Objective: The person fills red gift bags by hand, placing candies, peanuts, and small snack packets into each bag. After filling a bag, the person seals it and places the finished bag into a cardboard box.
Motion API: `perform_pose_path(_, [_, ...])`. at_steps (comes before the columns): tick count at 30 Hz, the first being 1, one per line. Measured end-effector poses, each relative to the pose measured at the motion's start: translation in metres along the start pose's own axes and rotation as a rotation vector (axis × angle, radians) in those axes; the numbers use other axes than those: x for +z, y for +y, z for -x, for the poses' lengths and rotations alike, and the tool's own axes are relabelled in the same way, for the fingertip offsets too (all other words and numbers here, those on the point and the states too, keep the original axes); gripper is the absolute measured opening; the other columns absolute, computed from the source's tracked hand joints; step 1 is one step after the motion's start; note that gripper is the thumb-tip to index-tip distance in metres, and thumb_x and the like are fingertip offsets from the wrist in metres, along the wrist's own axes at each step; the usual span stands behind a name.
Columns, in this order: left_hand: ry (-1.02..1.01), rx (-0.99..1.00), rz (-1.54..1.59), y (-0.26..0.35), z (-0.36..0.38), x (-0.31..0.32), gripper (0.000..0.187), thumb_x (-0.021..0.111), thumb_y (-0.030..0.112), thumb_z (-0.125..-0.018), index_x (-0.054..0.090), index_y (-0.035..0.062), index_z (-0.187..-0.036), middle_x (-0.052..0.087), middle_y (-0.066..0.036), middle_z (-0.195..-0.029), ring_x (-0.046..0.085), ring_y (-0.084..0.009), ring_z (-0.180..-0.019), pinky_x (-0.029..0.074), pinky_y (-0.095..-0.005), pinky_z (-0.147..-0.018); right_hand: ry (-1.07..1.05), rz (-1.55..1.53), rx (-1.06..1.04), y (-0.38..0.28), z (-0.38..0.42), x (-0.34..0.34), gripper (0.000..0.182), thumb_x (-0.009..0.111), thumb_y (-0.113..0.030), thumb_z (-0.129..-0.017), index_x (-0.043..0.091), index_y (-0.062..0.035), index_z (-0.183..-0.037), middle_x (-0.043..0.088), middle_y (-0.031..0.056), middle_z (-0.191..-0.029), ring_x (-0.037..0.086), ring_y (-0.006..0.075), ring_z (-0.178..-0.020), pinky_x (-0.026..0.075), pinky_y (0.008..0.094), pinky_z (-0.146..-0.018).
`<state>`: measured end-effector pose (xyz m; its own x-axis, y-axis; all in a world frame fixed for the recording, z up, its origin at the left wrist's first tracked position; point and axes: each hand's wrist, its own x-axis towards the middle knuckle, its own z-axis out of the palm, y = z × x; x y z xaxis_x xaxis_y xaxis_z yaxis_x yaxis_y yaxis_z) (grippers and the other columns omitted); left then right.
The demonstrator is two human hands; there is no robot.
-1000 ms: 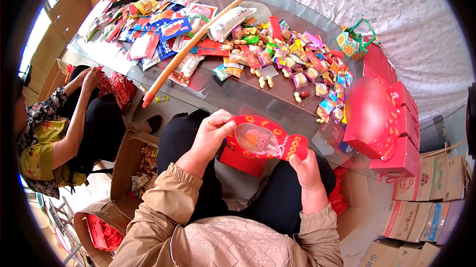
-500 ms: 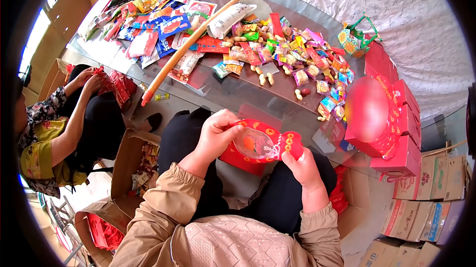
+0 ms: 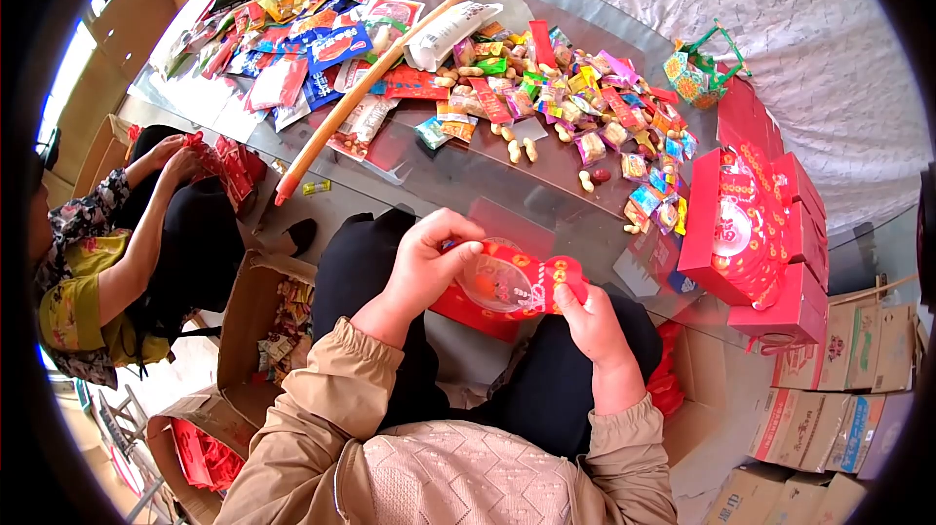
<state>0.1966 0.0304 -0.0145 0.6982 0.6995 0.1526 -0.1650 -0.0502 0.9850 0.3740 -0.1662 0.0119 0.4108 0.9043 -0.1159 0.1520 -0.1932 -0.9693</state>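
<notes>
Between my two hands is a red pouch (image 3: pixel 502 283) with gold printing and a clear oval window, stretched out sideways above my knees. My left hand (image 3: pixel 426 262) pinches its left end between thumb and fingers. At the other end, the thumb of my right hand (image 3: pixel 591 326) presses on the scalloped top near a white printed cord. An orange shape shows through the window. Beneath the pouch, partly covered by it, is another red item (image 3: pixel 473 316).
Ahead, a glass table (image 3: pixel 439 169) carries a pile of wrapped sweets and peanuts (image 3: pixel 575 101), snack packets (image 3: pixel 336 47) and a wooden stick (image 3: pixel 375 81). Red gift boxes (image 3: pixel 707 252) stand right, above cardboard cartons (image 3: pixel 804 427). Left, a person (image 3: pixel 122 252) handles red packaging beside open cartons (image 3: pixel 244 350).
The pouch has shifted slightly, with its right end a little lower and further left along with my right hand. My left hand keeps its pinch almost in place.
</notes>
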Motion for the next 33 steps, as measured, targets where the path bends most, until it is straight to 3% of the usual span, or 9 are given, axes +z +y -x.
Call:
perform_pose_path(2, [0.096,-0.118,0.195,0.004,0.0,0.002,0.01,0.068,-0.002,-0.093,0.066,0.0005,-0.103,0.059,0.001,-0.09,0.059,-0.0047,-0.074,0.05,-0.0187,-0.067,0.034,-0.048,0.018,0.003,0.003,-0.006,0.028,0.054,-0.022,-0.106,0.067,0.0015,-0.113,0.07,0.0019,-0.098,0.061,0.0112,-0.092,0.049,0.0306,-0.086])
perform_pose_path(6, [0.089,-0.068,0.176,-0.012,0.003,-0.006,0.013,0.073,-0.002,-0.09,0.064,0.002,-0.099,0.06,0.002,-0.094,0.057,-0.0049,-0.081,0.049,-0.0209,-0.073,0.142,-0.249,0.017,-0.003,0.002,-0.001,0.027,0.053,-0.022,-0.107,0.067,0.0011,-0.11,0.067,-0.0018,-0.097,0.057,0.0075,-0.092,0.047,0.0278,-0.086])
perform_pose_path(9, [0.177,0.253,-0.24,-0.023,-0.001,-0.011,0.011,0.073,0.0,-0.091,0.063,0.0029,-0.095,0.06,0.002,-0.092,0.059,-0.0055,-0.081,0.049,-0.0212,-0.073,0.096,-0.223,-0.013,0.004,0.001,-0.001,0.028,0.052,-0.023,-0.107,0.067,0.0006,-0.113,0.068,-0.0011,-0.103,0.058,0.0082,-0.096,0.046,0.0278,-0.089])
perform_pose_path(13, [0.266,-0.105,0.249,-0.008,-0.002,-0.002,0.012,0.073,0.0,-0.091,0.061,0.0022,-0.088,0.06,0.001,-0.087,0.058,-0.0064,-0.078,0.048,-0.0226,-0.072,0.17,-0.361,-0.04,0.003,0.004,-0.003,0.031,0.052,-0.025,-0.108,0.065,0.0005,-0.119,0.068,0.0004,-0.111,0.059,0.0091,-0.101,0.045,0.0277,-0.093])
perform_pose_path(17, [0.189,0.155,-0.078,-0.026,-0.002,-0.01,0.014,0.071,-0.002,-0.091,0.058,0.0021,-0.088,0.057,0.001,-0.084,0.055,-0.0065,-0.075,0.047,-0.0231,-0.069,0.176,-0.433,-0.067,0.003,0.004,-0.005,0.032,0.051,-0.025,-0.108,0.064,0.0002,-0.122,0.068,0.0012,-0.115,0.059,0.0098,-0.105,0.044,0.0281,-0.096])
perform_pose_path(24, [0.225,-0.029,0.197,-0.014,-0.001,-0.001,0.014,0.069,-0.001,-0.093,0.057,0.0045,-0.093,0.057,0.003,-0.086,0.054,-0.0058,-0.075,0.046,-0.0219,-0.069,0.177,-0.519,-0.088,0.011,0.004,-0.007,0.034,0.05,-0.026,-0.108,0.061,-0.0002,-0.127,0.066,0.0035,-0.123,0.058,0.0119,-0.113,0.042,0.0307,-0.103])
perform_pose_path(26, [0.137,-0.089,0.164,-0.018,0.002,-0.004,0.014,0.07,0.0,-0.093,0.057,0.0048,-0.093,0.056,0.004,-0.083,0.052,-0.0052,-0.073,0.045,-0.0218,-0.068,0.158,-0.594,-0.095,0.011,0.002,-0.009,0.034,0.05,-0.026,-0.108,0.06,-0.0005,-0.129,0.064,0.0037,-0.126,0.058,0.0123,-0.115,0.041,0.0308,-0.104])
perform_pose_path(28, [0.148,0.089,-0.157,-0.019,0.002,-0.007,0.013,0.068,-0.001,-0.094,0.057,0.004,-0.091,0.056,0.003,-0.081,0.05,-0.0047,-0.072,0.044,-0.0224,-0.066,0.153,-0.554,-0.117,0.012,0.002,-0.007,0.034,0.051,-0.025,-0.108,0.06,-0.0005,-0.129,0.064,0.0038,-0.126,0.057,0.0126,-0.116,0.041,0.0307,-0.104])
perform_pose_path(33, [0.211,-0.033,0.128,-0.013,0.0,0.0,0.011,0.067,0.0,-0.095,0.057,0.0039,-0.093,0.055,0.004,-0.083,0.049,-0.0035,-0.073,0.043,-0.0213,-0.067,0.147,-0.592,-0.142,0.011,0.003,-0.006,0.033,0.051,-0.023,-0.108,0.059,-0.0011,-0.13,0.064,0.0037,-0.127,0.057,0.0128,-0.118,0.04,0.0312,-0.106])
